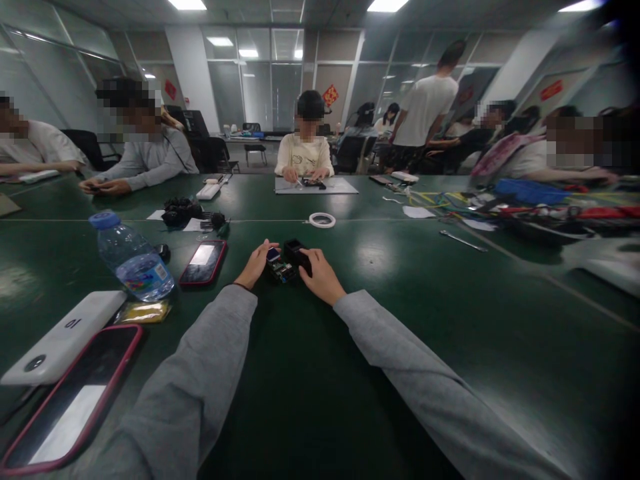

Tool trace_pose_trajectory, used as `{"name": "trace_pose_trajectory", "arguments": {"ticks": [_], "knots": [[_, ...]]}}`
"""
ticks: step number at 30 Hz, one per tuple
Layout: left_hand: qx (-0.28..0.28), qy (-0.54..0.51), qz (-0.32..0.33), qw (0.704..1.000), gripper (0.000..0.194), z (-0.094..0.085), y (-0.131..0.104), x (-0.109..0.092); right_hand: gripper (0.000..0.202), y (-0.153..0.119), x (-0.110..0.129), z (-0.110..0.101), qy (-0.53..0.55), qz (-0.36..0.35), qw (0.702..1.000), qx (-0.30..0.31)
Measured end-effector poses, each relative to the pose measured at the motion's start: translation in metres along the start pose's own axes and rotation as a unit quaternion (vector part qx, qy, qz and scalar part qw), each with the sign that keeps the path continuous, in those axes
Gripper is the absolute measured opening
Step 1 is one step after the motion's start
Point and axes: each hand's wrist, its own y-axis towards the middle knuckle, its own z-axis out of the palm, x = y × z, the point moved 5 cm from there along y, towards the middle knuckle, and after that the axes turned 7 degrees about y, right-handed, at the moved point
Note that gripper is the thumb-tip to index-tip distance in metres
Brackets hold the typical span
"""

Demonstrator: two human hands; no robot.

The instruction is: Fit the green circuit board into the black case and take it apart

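Opened device: a small circuit board (283, 268) lies at the centre of the green surface (425, 293), between the two hands; its components look densely packed and uneven, and a small dark-blue rectangular screen (273, 254) with a pale edge sits at its far end.
Black casing: a boxy, matte black shell (295, 251) just right of the board, with a recessed rectangle on its upper face.
Right hand: the fingers of the right hand (320, 275) are closed around the casing's right side.
Left hand: the fingers of the left hand (253, 264) lie along the board's left edge, slightly bent; whether they grip it I cannot tell. A thin dark band (244, 287) circles the wrist.
Sleeves: soft grey cloth, creased along both forearms.
Surface finish: smooth and glossy, reflecting the ceiling lights, crossed by a thin pale seam.
Bottle: clear, ribbed plastic, blue cap, tilted in view; the print on its colourful label (159, 272) is too small to read.
White slab: rounded plastic block (65, 337) bearing dark characters like "10" and a dark round spot.
Phones: a large one (70, 407) and a smaller one (203, 262), both glass-fronted in reddish cases.
Packet: shiny, yellow, crinkled (145, 311).
Ring: flat white roll (322, 220) beyond the hands.
Wrench: slim bare metal (463, 241), to the right.
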Motion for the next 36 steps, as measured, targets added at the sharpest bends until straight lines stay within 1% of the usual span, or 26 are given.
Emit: {"name": "trace_pose_trajectory", "arguments": {"ticks": [2,4,7,10,13,17,21,23,26,27,30,32,34,36], "knots": [[0.002,0.001,-0.003,1.000,0.060,0.000,-0.001,0.000,0.047,0.000,0.000,0.001,-0.001,-0.002,1.000,0.005],[-0.008,0.008,0.005,1.000,0.059,-0.001,-0.002,-0.002,0.047,-0.001,0.000,0.001,-0.002,0.001,1.000,0.009],[-0.057,0.014,0.038,0.998,0.060,-0.008,-0.004,-0.006,0.051,-0.001,0.002,-0.001,0.000,0.002,1.000,0.005],[-0.099,-0.004,0.054,0.994,0.071,-0.015,-0.004,-0.005,0.060,-0.001,0.004,-0.004,0.005,0.000,1.000,-0.009],[-0.105,-0.020,0.054,0.993,0.078,-0.016,-0.002,-0.003,0.062,0.000,0.004,-0.006,0.000,0.006,1.000,-0.014],[-0.104,-0.018,0.066,0.992,0.082,-0.016,-0.001,-0.001,0.060,0.000,0.005,-0.007,-0.012,0.004,1.000,-0.021],[-0.132,-0.026,0.068,0.989,0.079,-0.020,0.000,0.002,0.056,0.000,0.005,-0.008,-0.021,0.002,1.000,-0.019],[-0.112,-0.019,0.055,0.992,0.071,-0.019,0.002,0.005,0.050,0.000,0.004,-0.007,-0.022,0.004,1.000,-0.018],[-0.018,0.022,0.041,0.999,0.062,-0.008,0.005,0.007,0.044,0.001,0.003,-0.009,-0.035,0.007,0.999,-0.040],[-0.006,0.033,0.045,0.998,0.060,-0.006,0.005,0.007,0.043,0.001,0.002,-0.010,-0.043,0.009,0.998,-0.053],[-0.009,0.035,0.045,0.998,0.056,-0.004,0.007,0.008,0.047,0.000,0.001,-0.012,-0.061,0.014,0.995,-0.074],[-0.012,0.028,0.042,0.999,0.054,-0.005,0.007,0.009,0.047,0.000,0.000,-0.010,-0.050,0.013,0.997,-0.062],[-0.013,0.026,0.041,0.999,0.053,-0.005,0.006,0.009,0.040,0.001,-0.001,-0.008,-0.024,0.010,0.998,-0.049],[-0.015,0.024,0.046,0.999,0.052,-0.006,0.005,0.008,0.034,0.001,-0.003,-0.008,0.009,0.017,0.998,-0.055]]}}
